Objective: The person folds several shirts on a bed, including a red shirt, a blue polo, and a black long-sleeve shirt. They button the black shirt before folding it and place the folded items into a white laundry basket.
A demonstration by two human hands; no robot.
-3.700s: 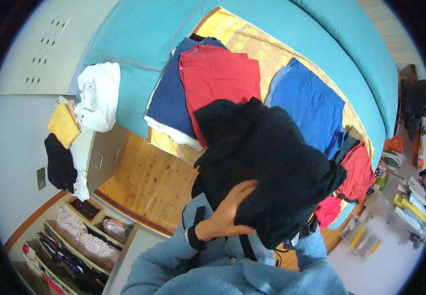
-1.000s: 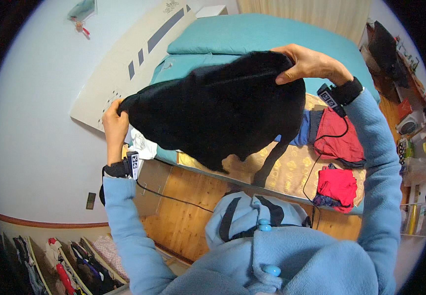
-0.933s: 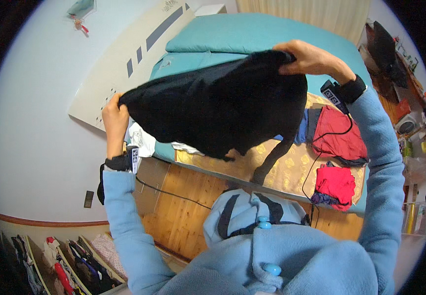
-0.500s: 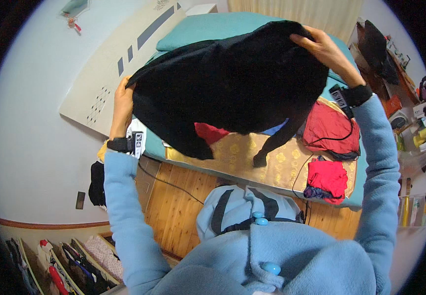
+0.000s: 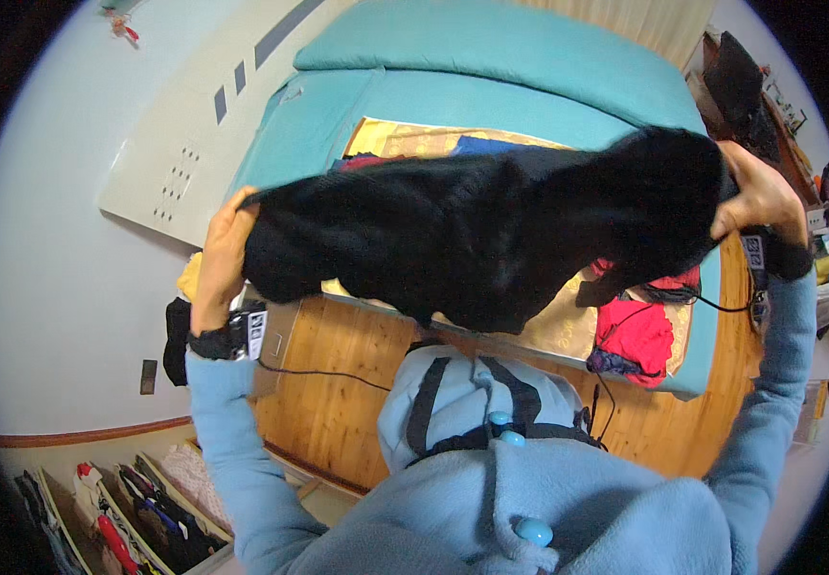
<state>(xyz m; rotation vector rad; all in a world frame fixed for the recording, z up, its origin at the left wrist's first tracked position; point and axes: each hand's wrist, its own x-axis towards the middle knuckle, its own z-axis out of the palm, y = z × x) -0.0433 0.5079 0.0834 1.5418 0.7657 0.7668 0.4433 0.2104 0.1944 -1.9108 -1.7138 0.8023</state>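
Note:
A black garment (image 5: pixel 472 235) is stretched sideways in the air between my two hands, above the near part of the bed. My left hand (image 5: pixel 221 257) grips its left end, thumb at the top edge. At its right end my right hand (image 5: pixel 761 196) is closed on the cloth, the thumb lying toward the front. A narrow sleeve-like end hangs below the right part; whether the garment is a top or trousers I cannot tell. Under it, partly covered, lies a gold patterned mat (image 5: pixel 567 331) with a folded bright red garment (image 5: pixel 636 335).
The bed has a teal cover (image 5: pixel 491 91) and a pale headboard (image 5: pixel 170 163) at the left. Black cables run from both wrists, one past the wooden floor (image 5: pixel 328 402). Clothes fill an open divided drawer (image 5: pixel 127 517) at the lower left. Cluttered shelves (image 5: pixel 821 240) stand at the right.
Both hands have come lower and nearer, the right one also farther right. The black garment is drawn wider and flatter, uncovering the teal bedding and the mat's far edge.

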